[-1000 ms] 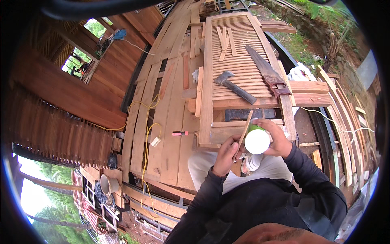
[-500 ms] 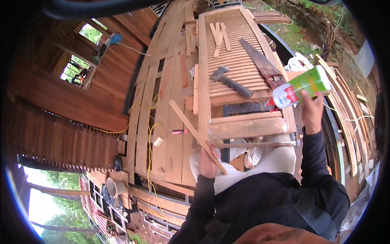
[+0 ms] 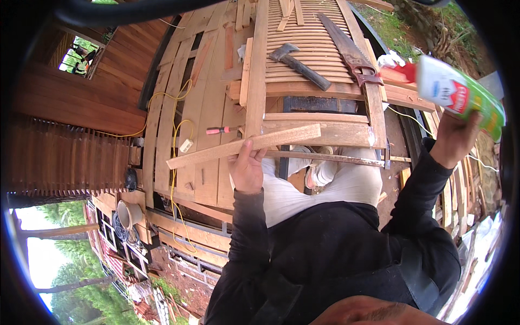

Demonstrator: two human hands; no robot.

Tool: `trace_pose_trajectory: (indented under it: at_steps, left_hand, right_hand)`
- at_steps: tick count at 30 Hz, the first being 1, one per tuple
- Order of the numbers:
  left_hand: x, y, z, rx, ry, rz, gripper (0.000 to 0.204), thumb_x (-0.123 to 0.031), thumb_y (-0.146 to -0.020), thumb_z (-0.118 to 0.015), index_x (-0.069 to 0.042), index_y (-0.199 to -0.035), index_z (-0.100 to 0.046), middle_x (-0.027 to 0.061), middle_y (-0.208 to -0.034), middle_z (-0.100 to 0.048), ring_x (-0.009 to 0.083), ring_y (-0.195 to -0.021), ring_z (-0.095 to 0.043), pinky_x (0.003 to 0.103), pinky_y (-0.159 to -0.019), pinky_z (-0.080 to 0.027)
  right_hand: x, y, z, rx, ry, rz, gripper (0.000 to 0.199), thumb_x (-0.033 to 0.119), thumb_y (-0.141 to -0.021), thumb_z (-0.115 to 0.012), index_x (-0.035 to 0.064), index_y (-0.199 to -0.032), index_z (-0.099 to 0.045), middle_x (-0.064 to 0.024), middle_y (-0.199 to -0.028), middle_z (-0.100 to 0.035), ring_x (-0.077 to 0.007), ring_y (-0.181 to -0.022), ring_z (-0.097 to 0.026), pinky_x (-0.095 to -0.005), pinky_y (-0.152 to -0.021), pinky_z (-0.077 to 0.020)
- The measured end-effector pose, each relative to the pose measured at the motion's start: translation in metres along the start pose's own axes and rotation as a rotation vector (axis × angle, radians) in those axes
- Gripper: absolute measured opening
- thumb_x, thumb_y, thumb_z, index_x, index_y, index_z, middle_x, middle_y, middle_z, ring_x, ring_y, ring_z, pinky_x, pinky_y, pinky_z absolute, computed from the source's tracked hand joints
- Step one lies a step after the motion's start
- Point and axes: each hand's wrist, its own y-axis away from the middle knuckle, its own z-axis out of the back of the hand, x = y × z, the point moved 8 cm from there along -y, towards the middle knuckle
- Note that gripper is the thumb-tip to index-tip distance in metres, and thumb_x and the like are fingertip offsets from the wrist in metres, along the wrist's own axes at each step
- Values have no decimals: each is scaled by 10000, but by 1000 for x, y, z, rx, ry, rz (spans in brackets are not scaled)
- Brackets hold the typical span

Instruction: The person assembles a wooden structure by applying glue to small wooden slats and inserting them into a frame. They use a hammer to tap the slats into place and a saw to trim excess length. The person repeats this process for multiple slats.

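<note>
My left hand (image 3: 248,169) is closed on a wooden strip (image 3: 216,152), gripping it near its middle. The strip slants slightly upward to the right, and its right end is above the near rail of a slatted wooden panel (image 3: 319,131). Out to the right, my right hand (image 3: 456,140) is wrapped round a white and green glue bottle (image 3: 460,96). The bottle is tilted, with its red tip pointing left, over the ground beyond the panel. A metal bar clamp (image 3: 336,157) lies across the panel's near end, just above my lap.
On the panel lie a handsaw (image 3: 349,51), a hammer (image 3: 300,66) and a few thin wood pieces (image 3: 287,11). A screwdriver (image 3: 218,130) and a yellow cord (image 3: 174,116) lie on the plank deck (image 3: 208,179) at left. Stacked boards (image 3: 457,189) stand at the right.
The wooden strip has swung from a steep slant to nearly level, rising off my lap with my left hand. My right hand has carried the glue bottle further right.
</note>
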Motion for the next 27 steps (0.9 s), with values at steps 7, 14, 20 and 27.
trace_pose_trajectory:
  at_steps: [7, 14, 20, 27]
  left_hand:
    - [12, 15, 8, -172, -34, 59, 320, -83, -1031, -643, -43, -1337, -560, 128, -1227, -679, 225, -1107, -706, 381, -918, -614]
    - [5, 25, 7, -149, 44, 36, 299, -90, -1037, -640, -30, -1320, -561, 125, -1192, -690, 213, -1068, -718, 355, -883, -630]
    - [0, 35, 8, -187, 60, 17, 277, -87, -1040, -637, -33, -1303, -571, 115, -1173, -695, 196, -1040, -723, 322, -836, -643]
    - [-2, 38, 19, -221, 22, -6, 264, -81, -1038, -640, -33, -1290, -577, 105, -1142, -696, 189, -1026, -723, 322, -838, -644]
  right_hand:
    - [-48, 62, -64, 466, 228, -239, 879, 330, -823, -910, -30, -1476, -443, -169, -1370, -616, -307, -1251, -629, -466, -1079, -498]
    - [-73, 91, -85, 495, 217, -369, 772, 250, -809, -930, -19, -1403, -516, -125, -1254, -679, -224, -1128, -682, -376, -1002, -535]
    - [-84, 98, -100, 518, 214, -361, 689, 194, -812, -919, -33, -1351, -556, -124, -1210, -701, -215, -1076, -698, -358, -958, -551]
    - [-102, 100, -96, 563, 302, -412, 758, 196, -822, -914, -8, -1421, -495, -118, -1309, -655, -250, -1186, -653, -416, -1052, -498]
